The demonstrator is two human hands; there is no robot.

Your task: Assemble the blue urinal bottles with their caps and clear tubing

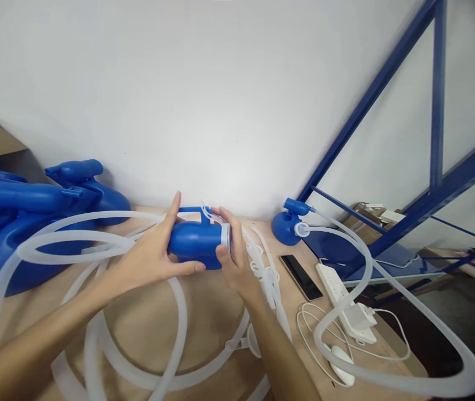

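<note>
In front of me, above the wooden table, a blue plastic urinal bottle (195, 238) lies on its side, with its handle toward the wall. My left hand (149, 256) grips the bottle's left end, thumb along the near side and index finger by the handle. At the other end my right hand (236, 262) closes round the white cap (225, 236) on the mouth, thumb in front and fingers behind. A thin white strap (207, 210) sticks up near the handle. Coils of clear tubing (181, 317) lie beneath and beside my arms.
Several blue bottles (24, 195) are piled at left. A bottle with tube attached (285, 228) stands at right, near a phone (301, 277), a power strip (333, 287) and cables. Loose white caps (254, 340) lie by the tubing. A blue metal rack (437, 100) borders the right side.
</note>
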